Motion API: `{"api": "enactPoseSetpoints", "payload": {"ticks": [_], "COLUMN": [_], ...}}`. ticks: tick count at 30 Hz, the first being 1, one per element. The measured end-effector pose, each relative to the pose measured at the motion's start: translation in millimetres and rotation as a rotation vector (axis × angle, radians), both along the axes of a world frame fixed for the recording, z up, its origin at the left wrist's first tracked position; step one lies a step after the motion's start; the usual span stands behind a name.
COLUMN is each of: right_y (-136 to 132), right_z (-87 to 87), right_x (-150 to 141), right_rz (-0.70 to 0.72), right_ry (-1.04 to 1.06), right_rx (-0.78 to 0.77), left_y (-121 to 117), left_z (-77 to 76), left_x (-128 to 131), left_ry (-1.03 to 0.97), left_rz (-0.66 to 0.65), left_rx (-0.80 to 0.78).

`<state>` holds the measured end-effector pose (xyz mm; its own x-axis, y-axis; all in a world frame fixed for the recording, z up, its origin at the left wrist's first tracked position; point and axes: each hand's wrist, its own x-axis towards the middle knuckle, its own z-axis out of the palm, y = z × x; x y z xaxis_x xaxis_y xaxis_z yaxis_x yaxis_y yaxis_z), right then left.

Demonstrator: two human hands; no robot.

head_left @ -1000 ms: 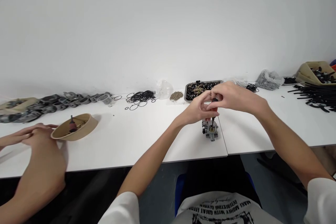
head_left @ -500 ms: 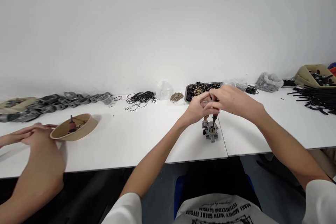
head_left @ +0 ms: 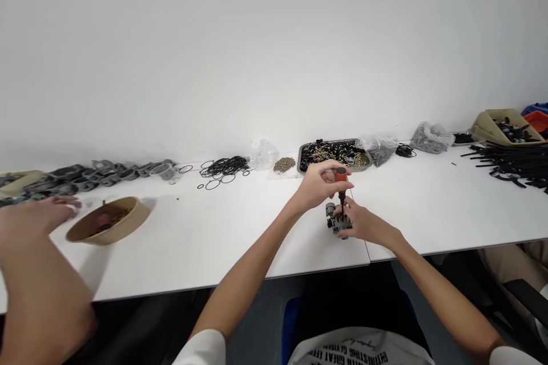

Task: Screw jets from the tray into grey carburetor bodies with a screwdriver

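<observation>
A screwdriver (head_left: 341,175) with a red and black handle stands nearly upright, its tip down in a grey metal carburetor body (head_left: 331,211) on the white table. My left hand (head_left: 319,183) pinches the screwdriver by its handle. Lower down, my right hand (head_left: 363,223) has its fingers around the carburetor body's right side, gripping it against the table. Part of the body is hidden behind those fingers.
Behind my hands sits a metal tray (head_left: 303,166) of brass and black parts. Leftward lie brass pieces (head_left: 284,165), black rubber rings (head_left: 225,166) and a beige bowl (head_left: 132,221). A co-worker's hand (head_left: 38,219) is beside the bowl. Black tubes (head_left: 514,161) lie far right.
My right hand has come down from the screwdriver's handle to the carburetor body. My left hand stays on the handle, now visible. The co-worker's arm has shifted left.
</observation>
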<state>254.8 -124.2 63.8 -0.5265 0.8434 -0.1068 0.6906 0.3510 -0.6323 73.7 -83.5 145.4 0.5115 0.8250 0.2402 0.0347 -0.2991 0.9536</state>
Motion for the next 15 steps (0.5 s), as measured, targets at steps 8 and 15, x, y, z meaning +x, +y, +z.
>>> {"api": "enactPoseSetpoints", "payload": {"ticks": [8,15], "right_y": [2,6], "right_z": [8.5,9.3], "right_x": [16,163], "right_rz": [0.015,-0.26], "right_ry": [-0.031,-0.055], "right_rx": [0.036,0.015], "left_y": [-7,3], "left_z": [11.6,-55.9], "left_x": [-26,-97], "left_ry": [0.021,-0.034], "left_rz": [-0.036,0.453], "left_rx": [0.065,-0.016]}}
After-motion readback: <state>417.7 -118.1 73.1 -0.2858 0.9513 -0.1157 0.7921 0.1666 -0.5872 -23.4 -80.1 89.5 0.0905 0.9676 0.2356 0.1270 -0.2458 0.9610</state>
